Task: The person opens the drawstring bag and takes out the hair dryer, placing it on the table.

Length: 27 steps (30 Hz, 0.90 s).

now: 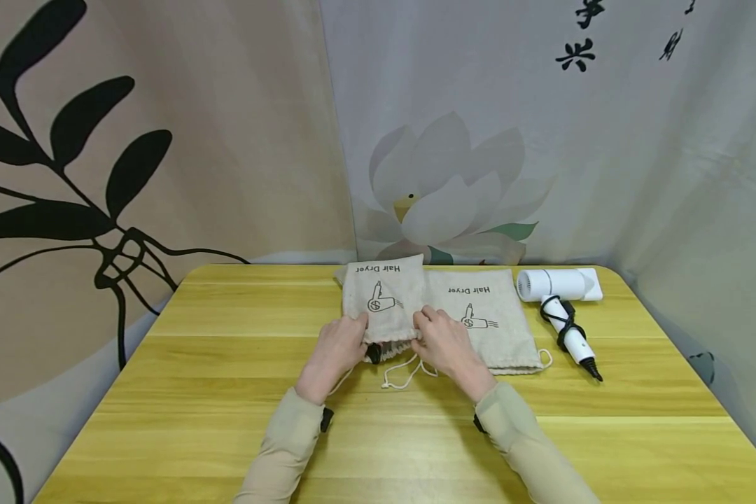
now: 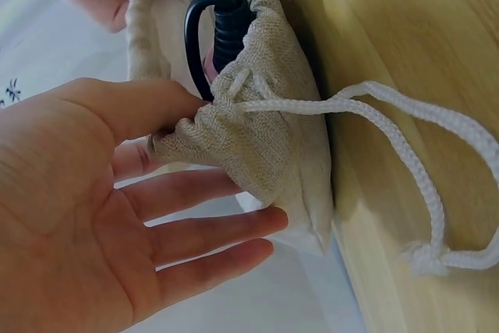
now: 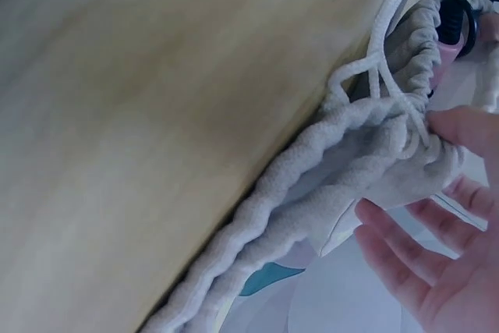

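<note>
A beige drawstring pouch (image 1: 387,290) printed "Hair Dryer" lies at the table's far middle, its gathered mouth towards me. My left hand (image 1: 335,350) pinches the left side of that mouth between thumb and forefinger, the other fingers extended. At the mouth's right side, my right hand (image 1: 450,344) pinches the fabric the same way. Between them the mouth gapes. Inside it, a black cord end (image 2: 228,33) with a bent cord shows, and a pink part (image 3: 446,60) beside it; the rest is hidden by cloth. White drawstrings (image 2: 390,118) hang loose from the mouth.
A second "Hair Dryer" pouch (image 1: 500,343) lies flat, right beside the held one. Further right is a white hair dryer (image 1: 554,283), its black cord (image 1: 567,325) wound around the handle. Behind the wooden table (image 1: 239,322) hangs a printed curtain (image 1: 264,140).
</note>
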### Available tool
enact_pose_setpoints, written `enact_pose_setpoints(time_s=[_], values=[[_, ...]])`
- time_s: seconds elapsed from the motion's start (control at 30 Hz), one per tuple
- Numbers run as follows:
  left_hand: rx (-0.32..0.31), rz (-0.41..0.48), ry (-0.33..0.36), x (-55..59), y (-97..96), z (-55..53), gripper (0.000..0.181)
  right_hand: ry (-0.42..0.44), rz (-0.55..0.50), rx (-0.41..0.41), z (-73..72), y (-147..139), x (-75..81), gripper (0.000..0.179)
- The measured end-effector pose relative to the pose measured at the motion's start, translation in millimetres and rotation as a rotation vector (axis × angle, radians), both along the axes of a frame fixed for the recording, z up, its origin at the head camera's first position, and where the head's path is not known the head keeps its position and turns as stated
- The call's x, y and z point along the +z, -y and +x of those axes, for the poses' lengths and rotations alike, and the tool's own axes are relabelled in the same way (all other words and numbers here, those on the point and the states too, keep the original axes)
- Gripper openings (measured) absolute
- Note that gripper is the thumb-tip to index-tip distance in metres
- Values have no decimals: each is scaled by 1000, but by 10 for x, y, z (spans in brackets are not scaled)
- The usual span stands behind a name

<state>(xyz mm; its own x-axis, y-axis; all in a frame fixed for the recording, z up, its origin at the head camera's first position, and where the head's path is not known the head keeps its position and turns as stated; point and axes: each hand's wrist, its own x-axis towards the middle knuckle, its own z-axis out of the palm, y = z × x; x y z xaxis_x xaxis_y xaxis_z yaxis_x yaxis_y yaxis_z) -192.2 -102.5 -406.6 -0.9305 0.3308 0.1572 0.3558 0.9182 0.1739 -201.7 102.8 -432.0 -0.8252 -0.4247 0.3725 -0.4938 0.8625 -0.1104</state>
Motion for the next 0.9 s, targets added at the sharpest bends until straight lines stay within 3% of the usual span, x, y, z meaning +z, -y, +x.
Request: enact_pose_setpoints(time_s=[0.9], values=[[-22,21,67,52,55,9,29,45,-32,-19,4,-53,31,19]])
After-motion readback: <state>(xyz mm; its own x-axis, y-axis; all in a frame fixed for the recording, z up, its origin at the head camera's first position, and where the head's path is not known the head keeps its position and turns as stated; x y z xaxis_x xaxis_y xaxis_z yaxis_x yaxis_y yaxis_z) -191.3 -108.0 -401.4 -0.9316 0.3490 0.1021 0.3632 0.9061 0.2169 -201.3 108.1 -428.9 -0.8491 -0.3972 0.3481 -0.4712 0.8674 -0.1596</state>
